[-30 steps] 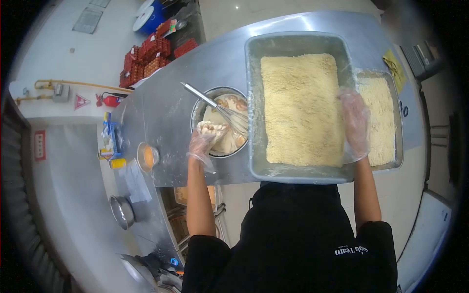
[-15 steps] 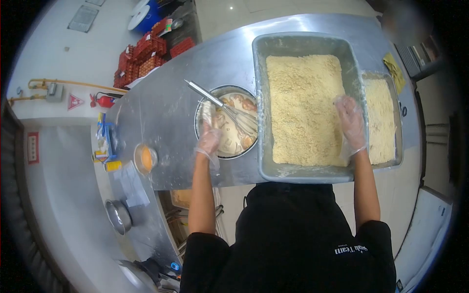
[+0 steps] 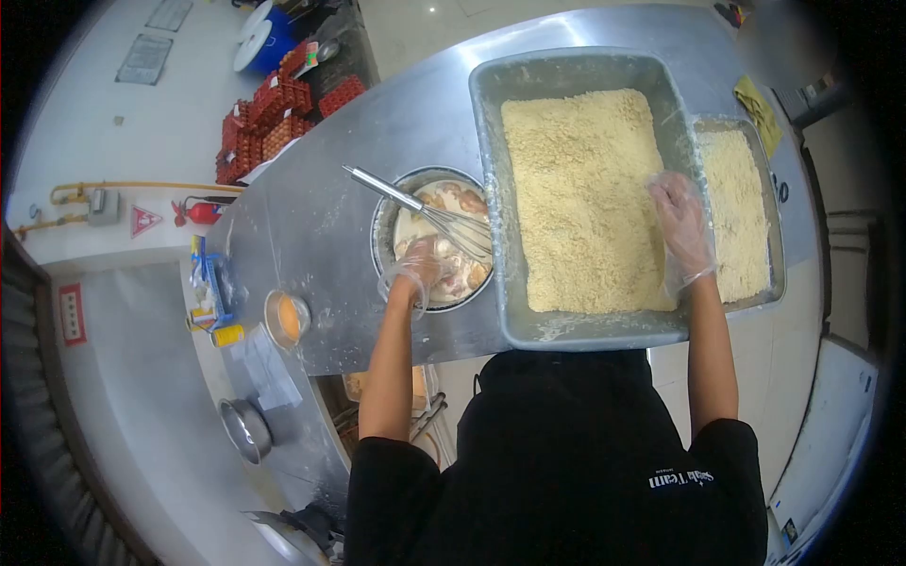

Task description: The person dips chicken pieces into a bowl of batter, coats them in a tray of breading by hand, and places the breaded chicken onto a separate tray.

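the clear-gloved left hand [image 3: 420, 269] dips its fingers into a round metal bowl [image 3: 377, 234] of milky, cream-coloured batter [image 3: 407, 226] with pinkish, irregular pieces [image 3: 459, 274]; the fingertips are hidden, so i cannot tell whether they close on one. just beyond that hand, a silvery wire whisk [image 3: 416, 205] leans across the bowl, its handle out over the far left rim.

the right hand [image 3: 679, 222], gloved likewise, has its fingers curled against the right side of the pale yellow crumbs [image 3: 585, 203] in a deep, grey rectangular tub [image 3: 585, 332]; whether it grasps any cannot be seen. right of this hand, past the tub's wall, lies a shallow metal tray [image 3: 777, 247] of similar crumbs.

the whisk could slide or tip out if the left hand knocks it, since nothing visible secures it. a slick piece might slip from wet fingers and splash. dripping batter would likely clump the crumbs, and a hard shove from the right hand could spill them over the tub's wall.
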{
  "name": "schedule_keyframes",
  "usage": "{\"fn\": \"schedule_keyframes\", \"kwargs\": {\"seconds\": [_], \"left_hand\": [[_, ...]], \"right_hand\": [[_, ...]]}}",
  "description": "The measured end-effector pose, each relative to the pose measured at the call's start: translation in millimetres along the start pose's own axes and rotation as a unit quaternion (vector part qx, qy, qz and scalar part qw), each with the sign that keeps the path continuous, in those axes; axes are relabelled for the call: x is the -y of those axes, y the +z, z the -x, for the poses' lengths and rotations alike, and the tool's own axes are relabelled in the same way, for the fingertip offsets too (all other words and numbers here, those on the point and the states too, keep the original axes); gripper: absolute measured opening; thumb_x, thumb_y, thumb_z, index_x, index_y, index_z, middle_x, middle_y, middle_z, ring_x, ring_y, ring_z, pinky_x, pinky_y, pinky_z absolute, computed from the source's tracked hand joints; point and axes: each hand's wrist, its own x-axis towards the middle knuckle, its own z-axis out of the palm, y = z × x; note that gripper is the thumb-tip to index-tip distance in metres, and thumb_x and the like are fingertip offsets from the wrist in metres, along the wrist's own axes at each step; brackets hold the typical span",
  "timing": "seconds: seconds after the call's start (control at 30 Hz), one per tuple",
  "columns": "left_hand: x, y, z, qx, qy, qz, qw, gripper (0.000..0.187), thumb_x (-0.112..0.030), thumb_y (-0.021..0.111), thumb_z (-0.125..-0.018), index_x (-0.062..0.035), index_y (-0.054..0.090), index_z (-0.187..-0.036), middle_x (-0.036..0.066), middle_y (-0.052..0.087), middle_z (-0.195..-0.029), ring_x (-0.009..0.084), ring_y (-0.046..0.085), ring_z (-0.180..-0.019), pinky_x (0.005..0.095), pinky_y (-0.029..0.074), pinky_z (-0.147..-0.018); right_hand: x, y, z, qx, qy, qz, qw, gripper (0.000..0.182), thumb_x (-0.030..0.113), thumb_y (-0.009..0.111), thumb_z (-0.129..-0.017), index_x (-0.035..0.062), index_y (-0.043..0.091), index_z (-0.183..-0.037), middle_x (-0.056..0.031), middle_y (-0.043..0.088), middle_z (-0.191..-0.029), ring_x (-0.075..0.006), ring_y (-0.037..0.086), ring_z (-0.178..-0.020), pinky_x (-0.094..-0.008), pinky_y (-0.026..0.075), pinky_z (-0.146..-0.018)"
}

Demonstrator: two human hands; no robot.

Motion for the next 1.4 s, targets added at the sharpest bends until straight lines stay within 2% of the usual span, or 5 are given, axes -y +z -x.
{"fn": "schedule_keyframes", "kwargs": {"seconds": [0.23, 0.43, 0.63, 0.93, 1.4], "left_hand": [[-14, -65, 11, 0.024, -0.124, 0.138, 0.982, 0.051, -0.027, 0.079, -0.082, -0.0022, 0.063, -0.124, 0.016, 0.069, -0.114, 0.0296, 0.065, -0.103, 0.0380, 0.052, -0.091], [22, -64, 13, -0.029, -0.011, 0.312, 0.949, 0.021, -0.015, 0.067, -0.092, -0.0014, 0.070, -0.108, 0.010, 0.073, -0.097, 0.0231, 0.067, -0.089, 0.0365, 0.054, -0.082], [28, 16, -14, -0.034, -0.017, -0.084, 0.996, 0.045, -0.033, 0.074, -0.084, 0.0013, 0.068, -0.113, 0.015, 0.073, -0.097, 0.0305, 0.068, -0.090, 0.0406, 0.054, -0.086], [11, -61, 31, -0.081, -0.136, 0.351, 0.923, 0.028, -0.010, 0.077, -0.081, -0.0009, 0.071, -0.106, 0.008, 0.072, -0.093, 0.0175, 0.067, -0.082, 0.0309, 0.054, -0.073], [-98, -101, 65, -0.203, 0.060, 0.497, 0.841, 0.026, -0.003, 0.071, -0.085, 0.0035, 0.067, -0.110, 0.010, 0.070, -0.102, 0.0174, 0.067, -0.088, 0.0287, 0.054, -0.079]], "right_hand": [[6, -4, 0, 0.018, -0.017, 0.007, 1.000, 0.028, 0.023, 0.059, -0.095, -0.0030, 0.068, -0.102, -0.0215, 0.066, -0.103, -0.0393, 0.061, -0.101, -0.0438, 0.047, -0.090], [4, -3, 0, 0.026, 0.007, -0.073, 0.997, 0.025, 0.017, 0.056, -0.092, -0.0027, 0.065, -0.106, -0.0212, 0.064, -0.106, -0.0401, 0.060, -0.103, -0.0447, 0.046, -0.092], [-1, -2, 0, 0.024, -0.025, -0.006, 0.999, 0.024, 0.015, 0.056, -0.091, -0.0016, 0.065, -0.107, -0.0210, 0.064, -0.110, -0.0407, 0.058, -0.106, -0.0462, 0.045, -0.096], [-3, -2, 2, 0.033, 0.010, -0.011, 0.999, 0.028, 0.021, 0.055, -0.094, -0.0011, 0.066, -0.107, -0.0200, 0.064, -0.114, -0.0403, 0.057, -0.110, -0.0472, 0.044, -0.098], [2, -4, 2, 0.002, -0.053, 0.022, 0.998, 0.026, 0.023, 0.058, -0.095, -0.0007, 0.068, -0.098, -0.0169, 0.066, -0.103, -0.0347, 0.061, -0.104, -0.0417, 0.047, -0.092]]}}
